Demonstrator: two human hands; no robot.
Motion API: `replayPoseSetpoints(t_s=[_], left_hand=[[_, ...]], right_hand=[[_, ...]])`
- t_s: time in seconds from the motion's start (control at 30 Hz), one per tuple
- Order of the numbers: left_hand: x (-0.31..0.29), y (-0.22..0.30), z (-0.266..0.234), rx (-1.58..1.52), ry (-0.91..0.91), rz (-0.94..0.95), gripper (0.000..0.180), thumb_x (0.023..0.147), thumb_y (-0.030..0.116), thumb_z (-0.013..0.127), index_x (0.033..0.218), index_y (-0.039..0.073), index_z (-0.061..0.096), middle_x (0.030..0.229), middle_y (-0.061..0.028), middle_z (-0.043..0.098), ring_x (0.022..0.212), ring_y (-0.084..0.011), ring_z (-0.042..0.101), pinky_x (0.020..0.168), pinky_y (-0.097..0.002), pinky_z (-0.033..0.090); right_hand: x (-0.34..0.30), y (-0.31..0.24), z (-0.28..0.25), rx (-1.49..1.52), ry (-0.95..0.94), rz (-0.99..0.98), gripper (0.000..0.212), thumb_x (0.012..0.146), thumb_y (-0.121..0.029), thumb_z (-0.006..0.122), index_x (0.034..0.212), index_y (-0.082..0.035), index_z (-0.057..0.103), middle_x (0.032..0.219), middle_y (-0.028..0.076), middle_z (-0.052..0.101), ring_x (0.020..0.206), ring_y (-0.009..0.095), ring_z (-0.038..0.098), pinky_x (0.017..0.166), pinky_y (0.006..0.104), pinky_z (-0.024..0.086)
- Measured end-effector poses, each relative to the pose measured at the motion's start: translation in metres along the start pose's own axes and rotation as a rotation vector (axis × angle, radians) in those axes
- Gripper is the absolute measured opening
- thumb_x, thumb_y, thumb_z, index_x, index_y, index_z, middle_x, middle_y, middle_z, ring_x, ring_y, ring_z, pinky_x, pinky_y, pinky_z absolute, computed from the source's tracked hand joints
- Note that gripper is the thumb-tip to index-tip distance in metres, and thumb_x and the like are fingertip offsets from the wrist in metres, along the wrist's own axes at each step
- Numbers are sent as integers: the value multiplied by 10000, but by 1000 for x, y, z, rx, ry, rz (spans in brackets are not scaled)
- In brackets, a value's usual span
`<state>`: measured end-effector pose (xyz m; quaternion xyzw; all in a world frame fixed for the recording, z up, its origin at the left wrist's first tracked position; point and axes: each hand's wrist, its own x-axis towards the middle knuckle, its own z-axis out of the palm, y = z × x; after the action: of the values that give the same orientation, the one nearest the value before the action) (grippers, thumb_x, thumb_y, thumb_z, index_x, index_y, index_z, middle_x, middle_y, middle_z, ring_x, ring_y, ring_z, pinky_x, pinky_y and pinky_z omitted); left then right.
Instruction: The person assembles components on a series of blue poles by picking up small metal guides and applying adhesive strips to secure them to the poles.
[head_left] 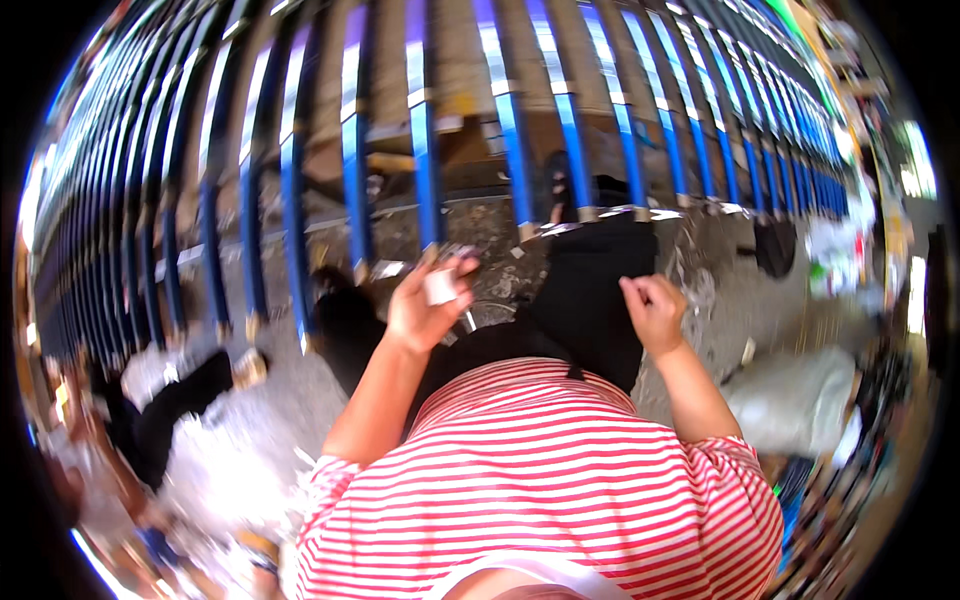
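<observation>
My left hand (428, 303) is raised in front of my chest and pinches a small white piece (440, 287), maybe paper or tape, between thumb and fingers. My right hand (655, 310) is held up at the same height, its fingers curled into a loose fist with nothing visible in it. Both hands hover above my black-trousered legs (590, 300) and my red-and-white striped shirt (540, 480). A row of upright blue metal bars (425, 170) stands just beyond the hands.
Blue bars fan across the whole top of the view over rough, littered concrete ground (720, 290). Another person in black clothing (165, 415) crouches at the lower left by white sheeting. A white sack (800, 400) lies at the right.
</observation>
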<state>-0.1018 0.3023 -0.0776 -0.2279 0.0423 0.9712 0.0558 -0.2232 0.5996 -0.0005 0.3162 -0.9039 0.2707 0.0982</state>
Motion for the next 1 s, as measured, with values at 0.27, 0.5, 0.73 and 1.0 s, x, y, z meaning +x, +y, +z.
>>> replayPoseSetpoints(t_s=[0.27, 0.5, 0.73, 1.0], left_hand=[[-31, -67, 46, -67, -153, 209, 417, 957, 365, 388, 1092, 8, 555, 1146, -163, 574, 1028, -287, 566, 911, -413, 453], [-63, -109, 71, 23, -38, 390, 336, 979, 267, 342, 1088, 27, 551, 1146, -125, 576, 1024, -243, 574, 847, -376, 492], [-65, -127, 87, 128, -22, 476, 348, 983, 269, 323, 1087, 15, 538, 1164, -149, 567, 1046, -251, 567, 864, -372, 482], [-62, -122, 83, -13, 129, 402, 298, 974, 263, 377, 964, 25, 556, 1098, -158, 586, 1035, -254, 571, 848, -363, 484]], right_hand=[[49, -105, 24, 260, -193, -877, 304, 647, -140, 715, 917, -27, 636, 936, 79, 591, 878, 223, 585, 743, 336, 476], [25, -101, 20, 321, -229, -929, 323, 633, -126, 722, 937, -50, 643, 960, 62, 574, 933, 223, 560, 825, 376, 437], [17, -97, 5, 303, -157, -1009, 264, 631, -66, 677, 893, -38, 654, 900, 47, 587, 894, 215, 572, 842, 372, 427], [26, -98, -1, 695, -235, -762, 158, 724, -54, 674, 877, -21, 654, 815, 76, 619, 737, 217, 614, 705, 325, 472]])
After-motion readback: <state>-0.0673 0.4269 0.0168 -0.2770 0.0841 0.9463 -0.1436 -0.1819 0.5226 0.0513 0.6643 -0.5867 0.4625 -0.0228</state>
